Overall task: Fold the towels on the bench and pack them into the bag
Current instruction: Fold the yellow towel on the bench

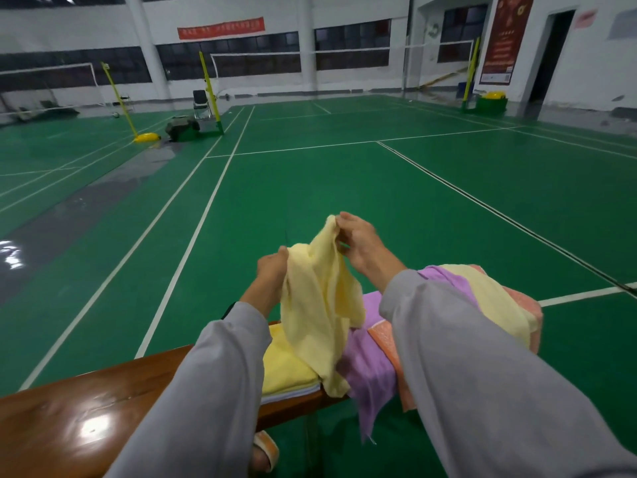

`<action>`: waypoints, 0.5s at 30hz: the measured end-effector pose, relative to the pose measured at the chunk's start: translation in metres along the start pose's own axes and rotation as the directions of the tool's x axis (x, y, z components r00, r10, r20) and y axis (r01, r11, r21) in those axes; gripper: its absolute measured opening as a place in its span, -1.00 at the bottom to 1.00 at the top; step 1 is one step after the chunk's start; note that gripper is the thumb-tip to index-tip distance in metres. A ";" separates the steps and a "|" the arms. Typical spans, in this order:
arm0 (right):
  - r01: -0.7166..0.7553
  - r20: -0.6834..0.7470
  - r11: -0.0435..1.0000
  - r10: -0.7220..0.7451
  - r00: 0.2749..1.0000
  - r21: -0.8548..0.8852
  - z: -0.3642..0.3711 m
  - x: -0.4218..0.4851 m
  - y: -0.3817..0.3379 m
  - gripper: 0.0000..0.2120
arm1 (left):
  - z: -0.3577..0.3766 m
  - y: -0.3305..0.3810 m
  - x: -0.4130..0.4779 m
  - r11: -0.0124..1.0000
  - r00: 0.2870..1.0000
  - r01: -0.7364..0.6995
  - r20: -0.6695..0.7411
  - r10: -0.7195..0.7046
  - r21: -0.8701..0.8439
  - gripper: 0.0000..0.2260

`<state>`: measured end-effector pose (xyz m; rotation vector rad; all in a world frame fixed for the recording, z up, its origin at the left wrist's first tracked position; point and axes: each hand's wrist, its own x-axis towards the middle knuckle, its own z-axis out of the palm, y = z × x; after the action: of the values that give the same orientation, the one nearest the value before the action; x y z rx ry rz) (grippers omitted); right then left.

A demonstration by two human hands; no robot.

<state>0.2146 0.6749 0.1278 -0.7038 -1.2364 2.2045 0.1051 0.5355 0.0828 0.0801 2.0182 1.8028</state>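
A pale yellow towel hangs in the air above the brown wooden bench. My left hand grips its left edge and my right hand pinches its top corner, a little higher. Under it on the bench lies a folded yellow towel on top of a white one. A purple towel drapes over the bench's front edge beside it. An orange towel and another pale yellow towel lie further right, partly hidden by my right sleeve. No bag shows near the bench.
The bench stands at the edge of a green badminton court with white lines. A sandalled foot shows below the bench. Far off stand yellow net posts, a chair and a dark bag on the floor.
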 end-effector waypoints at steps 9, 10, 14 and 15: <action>-0.608 -0.041 0.731 0.628 0.777 -0.311 -0.008 -0.015 0.094 -0.31 | 0.018 0.011 -0.009 0.972 0.992 -0.014 0.116 0.042 -0.234 -0.40; -0.618 -0.050 0.732 0.633 0.773 -0.287 -0.011 -0.014 0.095 -0.30 | 0.015 0.010 -0.011 0.975 0.985 -0.046 0.152 0.081 -0.218 -0.42; -0.577 0.034 0.763 0.611 0.791 -0.290 -0.014 -0.023 0.094 -0.16 | 0.009 0.004 -0.011 0.975 0.973 -0.210 0.076 0.216 -0.078 -0.56; -0.549 0.080 0.772 0.599 0.796 -0.321 -0.011 -0.025 0.093 -0.19 | 0.008 0.004 -0.009 0.972 0.972 -0.227 0.053 0.231 -0.064 -0.62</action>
<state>0.2231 0.6229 0.0466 -1.1533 -1.6166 2.6540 0.1156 0.5403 0.0883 0.3598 1.9812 1.9702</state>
